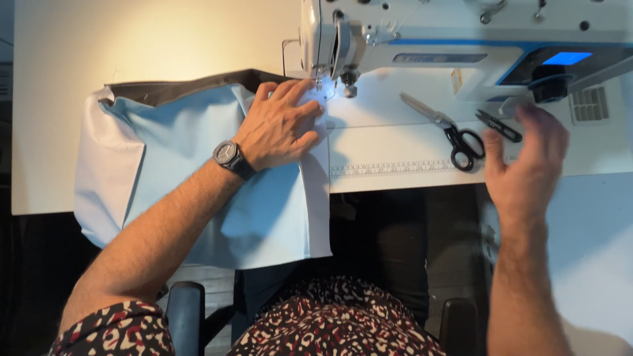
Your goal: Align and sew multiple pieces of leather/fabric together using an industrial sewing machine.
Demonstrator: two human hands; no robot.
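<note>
1. Two hands are working at a white table [59, 132] that is glowing under warm light at its far left, with dark floor showing below its edge.
2. Pale blue fabric [191, 165] is lying across the table and hanging over its near edge, a dark strip running along its far side.
3. Left hand [280, 125], a watch [231, 158] on its wrist, is pressing flat on the fabric, fingers spread and reaching toward the needle of the white sewing machine [461, 33].
4. Scissors [445, 128] and small snips [498, 125] are lying on the machine bed.
5. Right hand [527, 165] is hovering open and blurred just beside the snips, gripping nothing.
</note>
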